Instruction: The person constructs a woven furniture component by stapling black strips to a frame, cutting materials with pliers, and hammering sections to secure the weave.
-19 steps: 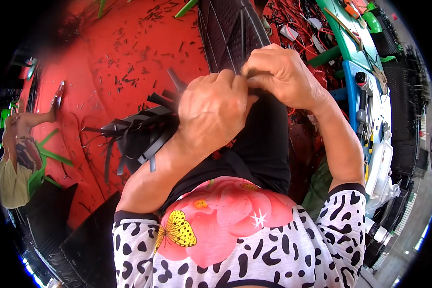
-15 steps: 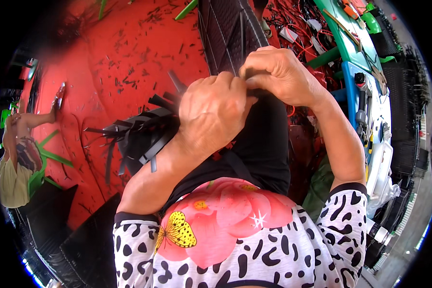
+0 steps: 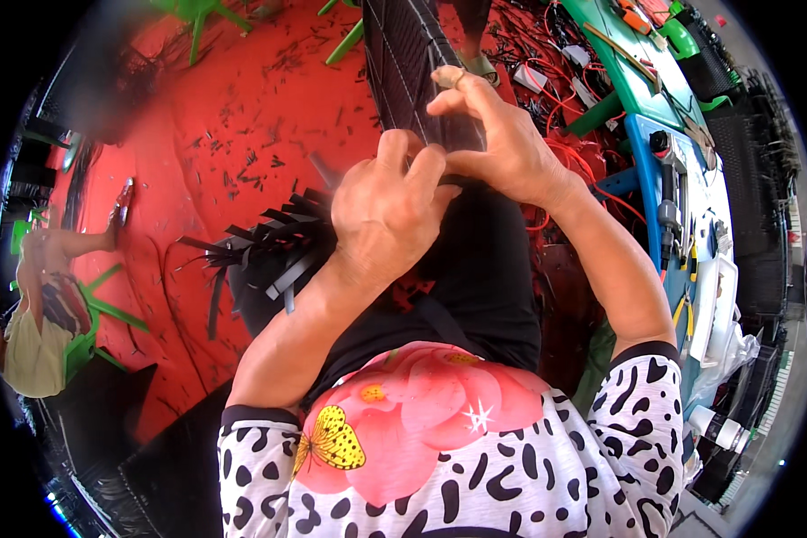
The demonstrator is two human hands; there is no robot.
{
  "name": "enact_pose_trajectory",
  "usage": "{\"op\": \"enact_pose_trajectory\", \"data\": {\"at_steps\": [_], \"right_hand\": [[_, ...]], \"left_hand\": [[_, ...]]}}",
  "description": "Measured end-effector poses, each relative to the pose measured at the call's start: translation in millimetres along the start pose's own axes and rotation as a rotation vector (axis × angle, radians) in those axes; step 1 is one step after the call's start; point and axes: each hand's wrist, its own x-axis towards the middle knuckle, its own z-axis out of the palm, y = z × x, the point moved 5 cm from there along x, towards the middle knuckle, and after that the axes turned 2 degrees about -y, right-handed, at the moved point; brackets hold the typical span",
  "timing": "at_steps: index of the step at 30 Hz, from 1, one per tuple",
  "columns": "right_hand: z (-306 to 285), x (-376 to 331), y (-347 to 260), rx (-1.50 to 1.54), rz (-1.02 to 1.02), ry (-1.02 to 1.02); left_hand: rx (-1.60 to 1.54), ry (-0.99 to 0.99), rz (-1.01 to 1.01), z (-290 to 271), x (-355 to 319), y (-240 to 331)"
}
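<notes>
Red floor (image 3: 215, 152), both hands (image 3: 394, 211) gripping dark woven panel (image 3: 412, 63), loose black strips (image 3: 260, 251)

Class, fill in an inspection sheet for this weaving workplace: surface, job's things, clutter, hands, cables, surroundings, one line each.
Surface: red floor, littered.
Job's things: dark woven panel runs up from the lap; loose black strips fan out at its left.
Clutter: short black offcuts scattered over the floor.
Hands: left hand and right hand both pinch at the panel; exact grip hidden.
Cables: red wires tangled beside the green bench.
Surroundings: tools lie on a blue bench; another person sits at far left.
</notes>
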Motion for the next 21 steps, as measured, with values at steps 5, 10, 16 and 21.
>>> {"op": "enact_pose_trajectory", "data": {"at_steps": [5, 10, 16, 21], "right_hand": [[-4, -14, 1, -0.109, 0.034, 0.138], [3, -29, 12, -0.039, 0.068, 0.215], [-4, -41, 8, 0.048, -0.052, 0.200], [-7, -51, -1, 0.020, -0.121, 0.218]], "left_hand": [[-0.070, 0.041, 0.054, 4, 2, -2], [-0.104, -0.047, -0.002, 4, 7, 1], [-0.100, -0.086, 0.028, 9, 7, 2], [-0.130, -0.080, 0.056, 5, 9, 4]]}}
